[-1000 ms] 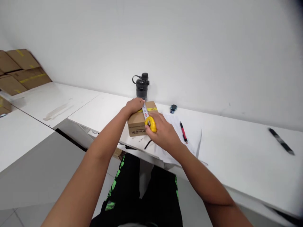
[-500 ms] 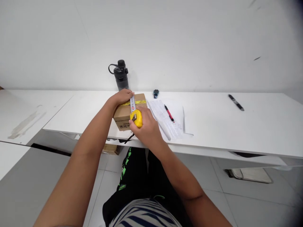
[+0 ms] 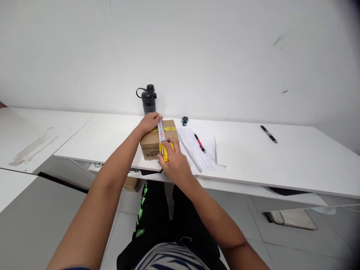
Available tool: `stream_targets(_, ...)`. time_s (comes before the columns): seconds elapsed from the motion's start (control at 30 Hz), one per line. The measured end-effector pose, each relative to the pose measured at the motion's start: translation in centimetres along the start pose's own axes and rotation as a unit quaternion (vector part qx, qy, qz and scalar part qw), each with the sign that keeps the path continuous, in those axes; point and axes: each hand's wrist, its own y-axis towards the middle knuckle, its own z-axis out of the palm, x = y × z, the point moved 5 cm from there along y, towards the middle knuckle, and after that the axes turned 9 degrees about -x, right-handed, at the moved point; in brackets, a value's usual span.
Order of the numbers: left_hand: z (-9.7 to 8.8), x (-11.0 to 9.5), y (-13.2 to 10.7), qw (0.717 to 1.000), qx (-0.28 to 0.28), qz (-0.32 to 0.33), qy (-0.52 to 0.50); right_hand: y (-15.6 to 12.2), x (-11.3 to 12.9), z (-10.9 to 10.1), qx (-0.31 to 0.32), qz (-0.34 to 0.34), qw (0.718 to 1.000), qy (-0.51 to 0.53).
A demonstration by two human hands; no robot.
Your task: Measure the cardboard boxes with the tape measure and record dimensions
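Note:
A small cardboard box (image 3: 150,140) with yellow tape across its top sits near the front edge of the white table. The extended blade (image 3: 161,130) of a tape measure runs over the box top from far edge to near edge. At the far edge, my left hand (image 3: 150,122) is closed with its fingertips on the blade's end, the exact grip partly hidden. My right hand (image 3: 177,162) is wrapped around the yellow tape measure case (image 3: 164,153) at the box's near edge. A dark strap (image 3: 150,172) shows below the box, by the table's front edge.
Behind the box stands a black water bottle (image 3: 149,101). To its right are a watch (image 3: 185,120) and printed papers (image 3: 206,159) with a red and black pen (image 3: 200,143) on them. A black marker (image 3: 269,134) lies far right. Under the table is another carton (image 3: 131,183).
My right hand has drawn the tape measure case slightly toward me, and more of the blade shows. The case is turned a little. My left hand stays at the far edge; the view has shifted.

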Motion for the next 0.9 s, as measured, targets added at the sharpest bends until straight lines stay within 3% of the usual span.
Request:
stream_targets(0.1,-2.1,-2.1,-1.4,0.996,-0.052,0.028,-0.067,-1.0,-1.1,-1.0,-0.043,0.006,0.998,0.035)
stream_targets(0.2,-3.2,-5.8,-4.4,0.996,-0.019,0.064,-0.059,-2.0,-2.2,-2.0,-0.098,0.010,0.994,0.054)
stream_targets(0.33,-2.0,-10.1,-9.4,0.991,0.100,0.086,0.005,-3.8,-3.7,-2.4,-0.171,0.047,0.982,0.060)
stream_targets(0.47,0.0,-10.9,-11.3,0.974,0.151,0.163,0.039,-5.8,-5.6,-2.1,-0.216,0.129,0.963,0.095)
stream_targets(0.57,0.7,-8.6,-10.1,0.959,0.146,0.207,0.124,-6.8,-6.8,-2.0,-0.230,0.184,0.944,0.149)
stream_targets(0.7,-1.2,-3.0,-8.6,0.953,0.131,0.129,0.239,-7.2,-7.5,-2.1,-0.216,0.246,0.913,0.246)
stream_targets(0.8,-4.6,0.8,-10.3,0.975,0.082,0.107,0.179,-7.4,-7.5,-2.1,-0.202,0.268,0.878,0.340)
stream_targets(0.9,-7.5,5.4,-14.0,0.998,-0.030,0.043,0.032,-7.7,-7.8,-1.5,-0.181,0.304,0.834,0.423)
